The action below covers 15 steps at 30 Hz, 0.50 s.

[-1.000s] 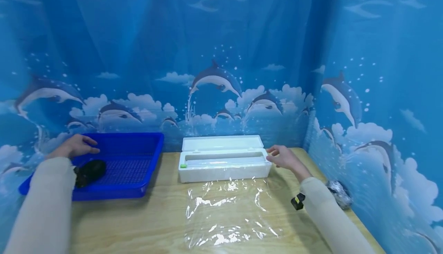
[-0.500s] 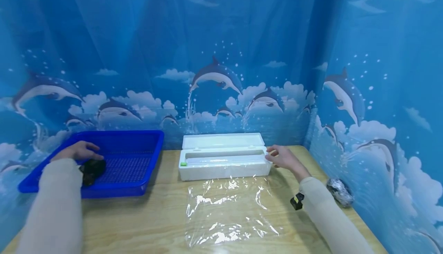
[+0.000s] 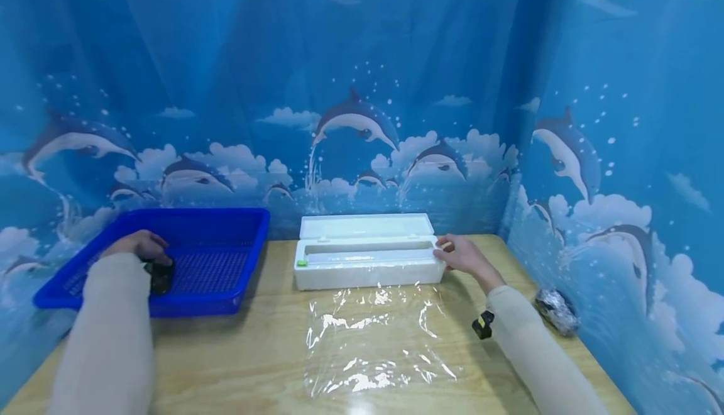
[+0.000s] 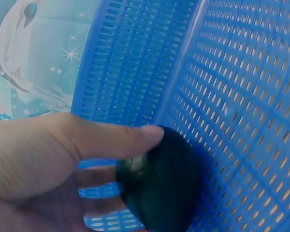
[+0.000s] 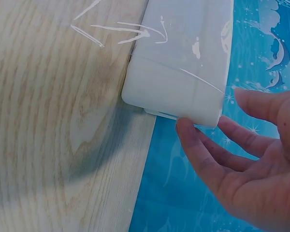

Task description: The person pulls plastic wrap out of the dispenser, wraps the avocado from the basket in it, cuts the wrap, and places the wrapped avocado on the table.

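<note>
At the left, my left hand (image 3: 141,246) reaches into a blue plastic basket (image 3: 249,270). In the left wrist view its thumb lies over a dark green avocado (image 4: 166,179), with the fingers behind it; the avocado is close to the basket's slotted wall. A long white cling film dispenser (image 3: 367,275) stands at the back of the table, its lid raised. From it a clear sheet of cling film (image 3: 370,339) stretches forward over the tabletop. My right hand (image 3: 462,256) is at the dispenser's right end, fingertips at its corner, thumb apart from it.
A foil-wrapped lump (image 3: 557,311) sits near the table's right edge, beside my right forearm. A small green slider (image 3: 302,263) shows at the dispenser's left end. Blue dolphin-print curtain (image 3: 362,170) hangs behind and to the right of the wooden table (image 3: 237,365).
My left hand has moved right and down onto the avocado and now grips it. The right hand stays at the dispenser's end. The head view has tilted slightly.
</note>
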Each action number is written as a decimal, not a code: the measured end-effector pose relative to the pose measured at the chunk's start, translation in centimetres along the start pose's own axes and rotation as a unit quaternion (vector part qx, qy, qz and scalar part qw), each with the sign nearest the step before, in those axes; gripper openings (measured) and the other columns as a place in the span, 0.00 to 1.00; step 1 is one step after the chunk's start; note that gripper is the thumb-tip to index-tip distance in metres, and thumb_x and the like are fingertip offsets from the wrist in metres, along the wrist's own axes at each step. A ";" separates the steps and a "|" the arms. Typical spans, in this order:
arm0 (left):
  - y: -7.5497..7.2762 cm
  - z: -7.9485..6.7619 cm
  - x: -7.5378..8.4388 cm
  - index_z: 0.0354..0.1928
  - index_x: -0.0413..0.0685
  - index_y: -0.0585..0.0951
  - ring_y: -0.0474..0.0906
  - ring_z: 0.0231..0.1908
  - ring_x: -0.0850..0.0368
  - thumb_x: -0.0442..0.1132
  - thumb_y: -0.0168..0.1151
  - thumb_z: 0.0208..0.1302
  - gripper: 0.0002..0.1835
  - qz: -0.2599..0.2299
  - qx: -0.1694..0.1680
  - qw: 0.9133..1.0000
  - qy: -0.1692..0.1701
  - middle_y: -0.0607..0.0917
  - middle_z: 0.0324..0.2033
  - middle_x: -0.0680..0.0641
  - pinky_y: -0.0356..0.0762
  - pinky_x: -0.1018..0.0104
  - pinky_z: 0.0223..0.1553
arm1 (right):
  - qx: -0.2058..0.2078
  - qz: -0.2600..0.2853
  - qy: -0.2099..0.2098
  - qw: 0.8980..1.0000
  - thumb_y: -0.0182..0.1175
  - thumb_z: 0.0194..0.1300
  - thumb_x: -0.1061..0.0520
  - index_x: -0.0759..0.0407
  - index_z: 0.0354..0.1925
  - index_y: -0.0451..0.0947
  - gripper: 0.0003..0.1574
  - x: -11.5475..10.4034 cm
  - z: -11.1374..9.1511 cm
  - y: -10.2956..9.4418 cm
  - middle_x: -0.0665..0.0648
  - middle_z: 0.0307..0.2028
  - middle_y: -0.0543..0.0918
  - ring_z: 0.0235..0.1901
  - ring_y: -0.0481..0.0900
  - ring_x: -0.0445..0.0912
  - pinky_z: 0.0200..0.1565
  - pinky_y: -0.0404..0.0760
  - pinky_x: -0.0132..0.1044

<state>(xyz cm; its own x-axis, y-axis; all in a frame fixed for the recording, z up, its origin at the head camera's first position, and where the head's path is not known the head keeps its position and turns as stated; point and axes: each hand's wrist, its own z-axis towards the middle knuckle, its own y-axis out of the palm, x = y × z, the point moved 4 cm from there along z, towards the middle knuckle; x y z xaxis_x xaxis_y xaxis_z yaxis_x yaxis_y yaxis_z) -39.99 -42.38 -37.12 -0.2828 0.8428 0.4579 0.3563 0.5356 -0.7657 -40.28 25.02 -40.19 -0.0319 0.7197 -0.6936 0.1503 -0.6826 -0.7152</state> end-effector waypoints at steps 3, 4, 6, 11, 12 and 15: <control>0.1 0.0 0.2 0.68 0.22 0.66 0.57 0.66 0.15 0.43 0.70 0.64 0.40 0.015 0.003 1.000 -0.007 0.60 0.68 0.16 0.73 0.29 0.63 | 0.003 -0.006 -0.004 1.000 0.56 0.77 0.57 0.75 0.65 0.69 0.28 0.0 0.1 -0.2 0.79 0.57 0.78 0.52 0.83 0.64 0.50 0.89 0.52; 0.1 0.0 0.2 0.67 0.21 0.68 0.60 0.65 0.15 0.43 0.69 0.63 0.39 0.023 0.007 1.000 -0.007 0.62 0.68 0.16 0.74 0.30 0.62 | 0.004 -0.009 -0.005 1.000 0.56 0.77 0.57 0.75 0.65 0.69 0.27 0.0 0.2 -0.3 0.79 0.57 0.78 0.51 0.84 0.64 0.50 0.89 0.52; 0.2 0.2 0.2 0.62 0.22 0.73 0.65 0.63 0.17 0.43 0.69 0.63 0.34 0.031 0.017 0.999 -0.015 0.66 0.65 0.17 0.77 0.32 0.60 | 0.005 -0.017 -0.008 1.000 0.56 0.76 0.57 0.75 0.65 0.69 0.27 0.2 0.3 -0.3 0.79 0.56 0.79 0.49 0.85 0.62 0.49 0.89 0.51; 0.5 0.7 0.0 0.55 0.20 0.78 0.70 0.59 0.20 0.40 0.67 0.63 0.27 0.009 0.031 0.998 -0.048 0.70 0.61 0.16 0.80 0.35 0.57 | 0.008 -0.025 -0.010 1.000 0.57 0.76 0.57 0.73 0.64 0.69 0.26 0.5 0.7 -0.1 0.77 0.54 0.80 0.45 0.86 0.58 0.48 0.89 0.50; 0.5 0.9 0.0 0.55 0.19 0.77 0.71 0.59 0.21 0.40 0.66 0.65 0.28 0.008 0.033 0.998 -0.054 0.70 0.61 0.16 0.80 0.36 0.57 | 0.009 -0.024 -0.010 1.000 0.58 0.76 0.57 0.72 0.64 0.70 0.26 0.5 0.7 -0.1 0.77 0.54 0.81 0.44 0.86 0.58 0.48 0.89 0.50; 0.7 1.2 0.0 0.58 0.17 0.74 0.70 0.60 0.21 0.41 0.63 0.68 0.29 0.007 0.033 0.998 -0.060 0.69 0.62 0.15 0.80 0.36 0.57 | 0.007 -0.021 -0.013 1.000 0.58 0.75 0.58 0.73 0.64 0.69 0.26 0.4 0.5 -0.1 0.78 0.53 0.81 0.44 0.86 0.60 0.48 0.89 0.51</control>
<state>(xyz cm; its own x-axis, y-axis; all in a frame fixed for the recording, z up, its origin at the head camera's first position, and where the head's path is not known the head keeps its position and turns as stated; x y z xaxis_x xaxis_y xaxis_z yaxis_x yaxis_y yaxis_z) -40.80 -42.09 -38.23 -0.3848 0.8354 0.3925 0.3021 0.5158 -0.8017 -40.80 25.29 -40.49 -0.0635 0.7444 -0.6647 0.1346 -0.6536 -0.7448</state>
